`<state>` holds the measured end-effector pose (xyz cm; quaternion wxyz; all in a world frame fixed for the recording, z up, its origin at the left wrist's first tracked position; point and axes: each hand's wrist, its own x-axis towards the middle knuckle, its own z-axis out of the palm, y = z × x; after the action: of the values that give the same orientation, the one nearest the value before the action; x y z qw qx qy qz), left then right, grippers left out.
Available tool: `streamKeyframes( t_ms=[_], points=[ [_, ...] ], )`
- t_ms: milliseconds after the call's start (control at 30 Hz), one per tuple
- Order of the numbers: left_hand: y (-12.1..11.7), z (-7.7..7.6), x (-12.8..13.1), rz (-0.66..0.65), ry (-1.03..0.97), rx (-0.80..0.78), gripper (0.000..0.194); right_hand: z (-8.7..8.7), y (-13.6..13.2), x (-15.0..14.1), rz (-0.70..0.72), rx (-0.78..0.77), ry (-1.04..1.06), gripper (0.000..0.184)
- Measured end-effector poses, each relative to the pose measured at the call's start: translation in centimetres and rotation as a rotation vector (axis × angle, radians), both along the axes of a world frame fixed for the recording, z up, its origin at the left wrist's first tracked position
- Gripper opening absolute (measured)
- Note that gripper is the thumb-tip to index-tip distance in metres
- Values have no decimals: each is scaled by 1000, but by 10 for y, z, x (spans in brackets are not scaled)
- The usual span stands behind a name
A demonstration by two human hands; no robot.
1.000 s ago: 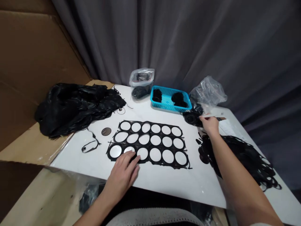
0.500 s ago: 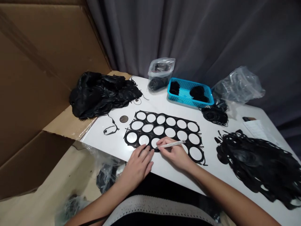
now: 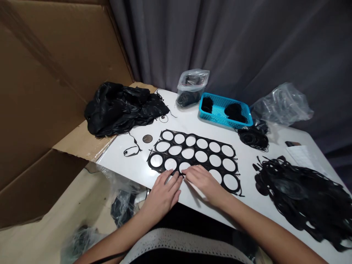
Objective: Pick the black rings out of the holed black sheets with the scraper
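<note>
A thin black sheet (image 3: 181, 155) with rows of round cut-outs lies flat on the white table (image 3: 129, 165). White shows through its holes. My left hand (image 3: 165, 190) rests palm down at the sheet's near edge, fingers stretched out and fingertips on the black border. Beside it, my right hand (image 3: 205, 183) has its fingers drawn together at the rim of a near-row hole. The palm is turned down, so whatever those fingers hold is hidden; the white pen-like tool seen earlier cannot be made out.
A black pile (image 3: 123, 108) lies back left by a cardboard box (image 3: 63, 66). Behind the sheet stand a blue basket (image 3: 218, 119) and a clear bag (image 3: 192, 88). Tangled black cut pieces (image 3: 299, 194) spread at right. A dark disc (image 3: 147, 138) lies left of the sheet.
My right hand has rolled palm down, and the white tool that stuck out of it is out of sight. My left hand stays at the near edge. The view has shifted slightly.
</note>
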<state>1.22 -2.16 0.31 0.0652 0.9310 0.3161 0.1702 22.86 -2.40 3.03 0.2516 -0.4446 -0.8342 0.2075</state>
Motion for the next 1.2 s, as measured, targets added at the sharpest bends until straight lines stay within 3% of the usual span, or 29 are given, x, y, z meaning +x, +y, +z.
streamKeyframes(
  t_ms=[67,167,233,300,400,467,567,633,967,1200],
  points=[
    [0,0,0,-1,0,3,40,3,14,13,-45,74,-100,24],
    [0,1,1,-5,-3,13,38,8,44,43,-446,137,-53,22],
    [-1,3,0,-8,-10,17,38,12,60,59,-657,107,54,20],
    [-2,5,-3,-27,-23,8,38,14,68,59,-705,9,138,22],
    [-4,6,-12,-20,-77,-5,40,15,63,31,-574,-182,251,24],
    [-4,4,-20,55,-113,-7,41,13,53,4,-427,-289,327,20],
    [-3,-2,-31,149,-113,-8,44,8,40,-28,-234,-390,359,15],
    [-2,-5,-35,152,-87,-4,45,4,34,-38,-183,-417,350,15],
    [-1,-6,-36,139,-49,5,44,-7,31,-39,-176,-387,314,11],
    [1,-8,-36,124,-44,33,44,-9,18,-45,-55,-101,167,13]
  ],
)
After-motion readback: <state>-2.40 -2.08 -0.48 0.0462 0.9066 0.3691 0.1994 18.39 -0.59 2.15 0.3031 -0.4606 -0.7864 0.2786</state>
